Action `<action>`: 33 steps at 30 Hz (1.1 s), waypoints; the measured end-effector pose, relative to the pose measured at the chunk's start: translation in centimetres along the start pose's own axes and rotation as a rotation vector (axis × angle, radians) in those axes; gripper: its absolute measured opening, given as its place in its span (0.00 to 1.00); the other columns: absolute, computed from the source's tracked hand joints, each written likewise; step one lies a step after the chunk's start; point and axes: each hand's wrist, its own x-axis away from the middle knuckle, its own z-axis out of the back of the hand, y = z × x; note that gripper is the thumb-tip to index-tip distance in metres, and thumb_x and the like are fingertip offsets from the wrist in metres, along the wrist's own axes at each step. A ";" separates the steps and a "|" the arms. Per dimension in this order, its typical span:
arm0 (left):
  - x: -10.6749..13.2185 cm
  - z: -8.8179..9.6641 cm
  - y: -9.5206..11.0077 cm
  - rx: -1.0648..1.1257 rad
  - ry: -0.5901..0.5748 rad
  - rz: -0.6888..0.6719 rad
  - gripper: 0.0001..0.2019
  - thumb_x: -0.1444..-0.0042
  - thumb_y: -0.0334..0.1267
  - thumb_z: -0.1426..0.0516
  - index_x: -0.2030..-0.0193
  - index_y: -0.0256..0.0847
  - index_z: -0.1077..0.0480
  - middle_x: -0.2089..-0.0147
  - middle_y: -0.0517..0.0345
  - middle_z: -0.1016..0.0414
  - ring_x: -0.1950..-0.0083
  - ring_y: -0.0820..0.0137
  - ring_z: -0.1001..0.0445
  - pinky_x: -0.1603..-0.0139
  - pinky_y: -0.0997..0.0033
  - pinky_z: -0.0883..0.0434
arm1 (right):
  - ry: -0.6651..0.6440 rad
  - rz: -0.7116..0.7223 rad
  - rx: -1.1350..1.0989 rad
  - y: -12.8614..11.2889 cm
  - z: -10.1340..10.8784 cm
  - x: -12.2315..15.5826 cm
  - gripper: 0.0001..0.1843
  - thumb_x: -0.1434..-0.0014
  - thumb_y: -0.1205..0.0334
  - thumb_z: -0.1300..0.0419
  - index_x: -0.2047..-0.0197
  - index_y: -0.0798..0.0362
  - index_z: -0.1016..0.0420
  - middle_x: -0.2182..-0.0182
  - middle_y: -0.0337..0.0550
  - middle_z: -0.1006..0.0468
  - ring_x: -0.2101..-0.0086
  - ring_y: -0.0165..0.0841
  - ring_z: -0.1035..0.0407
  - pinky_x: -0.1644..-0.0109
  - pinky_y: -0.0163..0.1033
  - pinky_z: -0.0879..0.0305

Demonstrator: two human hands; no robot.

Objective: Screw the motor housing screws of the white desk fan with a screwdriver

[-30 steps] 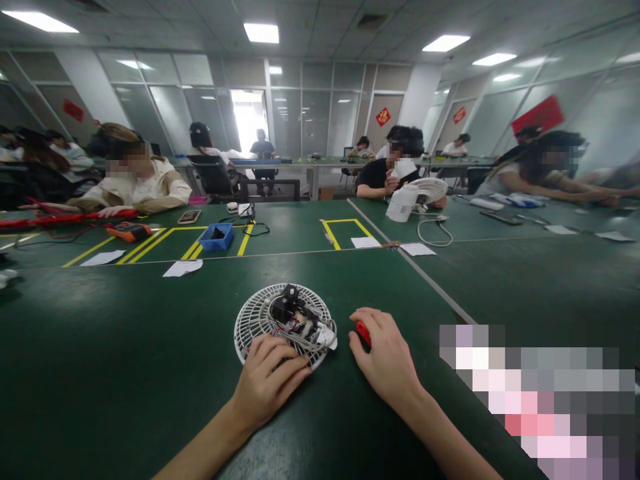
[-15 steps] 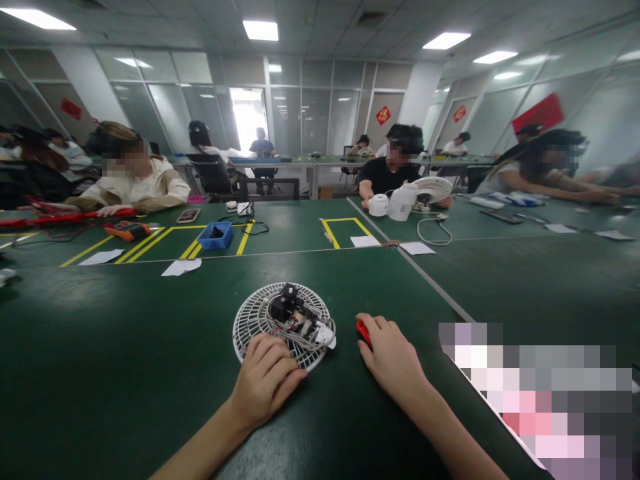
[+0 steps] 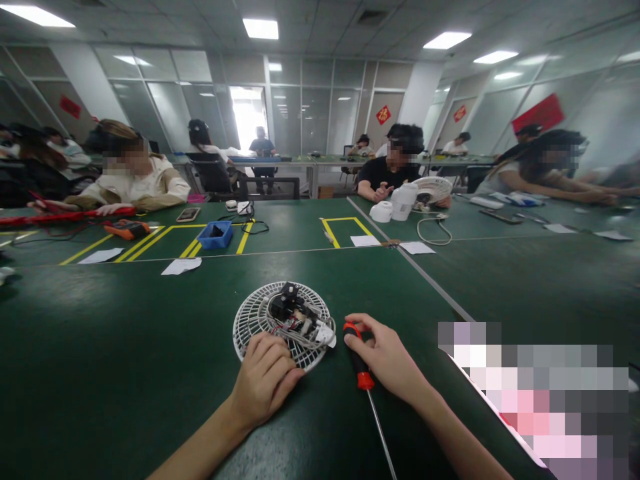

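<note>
Plainly, right fingers grip a screwdriver — left fingers touch a grille, grip unclear.

On the worktop, a motor assembly was set on a grille, its near edge covered by the left hand. A screwdriver was held to its right by the right hand; a bin was placed behind, leftward.

Ceiling panels and a glaring doorway give dim light, the right edge stretched and blurred.
</note>
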 end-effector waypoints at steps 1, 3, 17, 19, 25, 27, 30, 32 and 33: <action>0.0 0.0 0.0 0.001 0.000 0.001 0.06 0.35 0.30 0.45 0.64 0.39 0.29 0.66 0.56 0.24 0.58 0.66 0.28 0.50 0.60 0.33 | -0.022 -0.034 -0.075 0.0 -0.1 0.0 0.18 0.40 0.57 0.40 0.48 0.53 0.22 0.62 0.43 0.19 0.76 0.30 0.28 0.71 0.37 0.31; 0.0 -0.1 0.0 0.001 0.001 0.001 0.06 0.34 0.31 0.45 0.64 0.39 0.29 0.66 0.56 0.25 0.58 0.66 0.28 0.49 0.60 0.33 | -0.087 -0.121 -0.227 -0.3 -0.2 0.1 0.22 0.39 0.54 0.43 0.44 0.53 0.26 0.64 0.41 0.22 0.77 0.30 0.27 0.74 0.36 0.31; 0.1 -0.1 0.0 0.011 -0.001 -0.002 0.07 0.34 0.31 0.44 0.64 0.38 0.29 0.65 0.56 0.25 0.57 0.66 0.29 0.47 0.61 0.34 | -0.038 -0.175 -0.540 -0.9 -0.4 0.2 0.30 0.38 0.42 0.44 0.39 0.49 0.39 0.68 0.35 0.25 0.78 0.30 0.30 0.76 0.34 0.36; 0.1 -0.1 -0.1 0.014 -0.008 -0.001 0.07 0.33 0.31 0.44 0.64 0.38 0.29 0.65 0.56 0.26 0.57 0.66 0.29 0.46 0.61 0.35 | -0.004 -0.166 -0.541 -0.9 -0.6 0.3 0.31 0.39 0.38 0.43 0.40 0.48 0.40 0.69 0.33 0.27 0.78 0.30 0.30 0.77 0.34 0.36; 0.1 -0.1 -0.1 0.018 -0.009 -0.003 0.07 0.33 0.32 0.44 0.64 0.38 0.30 0.66 0.56 0.26 0.57 0.67 0.30 0.45 0.61 0.36 | 0.074 -0.135 -0.610 -1.1 -1.0 0.4 0.29 0.40 0.34 0.43 0.47 0.47 0.39 0.64 0.37 0.22 0.81 0.27 0.33 0.81 0.33 0.40; 0.1 -0.1 -0.1 0.021 -0.002 -0.007 0.06 0.33 0.31 0.44 0.64 0.38 0.30 0.65 0.56 0.26 0.57 0.67 0.30 0.46 0.61 0.35 | 0.088 -0.122 -0.635 -1.2 -1.1 0.4 0.29 0.40 0.34 0.43 0.48 0.47 0.39 0.64 0.37 0.22 0.82 0.26 0.34 0.81 0.33 0.40; 0.2 -0.1 -0.1 0.022 -0.004 -0.007 0.06 0.34 0.31 0.43 0.64 0.38 0.30 0.65 0.56 0.26 0.57 0.66 0.29 0.46 0.61 0.35 | 0.098 -0.123 -0.664 -1.4 -1.1 0.4 0.30 0.42 0.33 0.41 0.49 0.48 0.38 0.65 0.36 0.22 0.83 0.26 0.34 0.82 0.33 0.41; 0.2 -0.2 -0.1 0.017 -0.004 -0.007 0.06 0.34 0.32 0.43 0.64 0.38 0.30 0.65 0.56 0.26 0.57 0.66 0.29 0.47 0.60 0.34 | 0.107 -0.139 -0.679 -1.5 -1.1 0.4 0.32 0.44 0.33 0.40 0.48 0.48 0.38 0.67 0.35 0.23 0.83 0.26 0.35 0.82 0.33 0.41; 0.2 -0.2 -0.1 0.013 -0.001 -0.009 0.06 0.34 0.32 0.43 0.63 0.38 0.30 0.65 0.56 0.26 0.57 0.66 0.29 0.46 0.60 0.34 | 0.115 -0.146 -0.686 -1.5 -1.1 0.4 0.33 0.44 0.33 0.39 0.46 0.48 0.38 0.68 0.33 0.23 0.84 0.26 0.35 0.82 0.33 0.41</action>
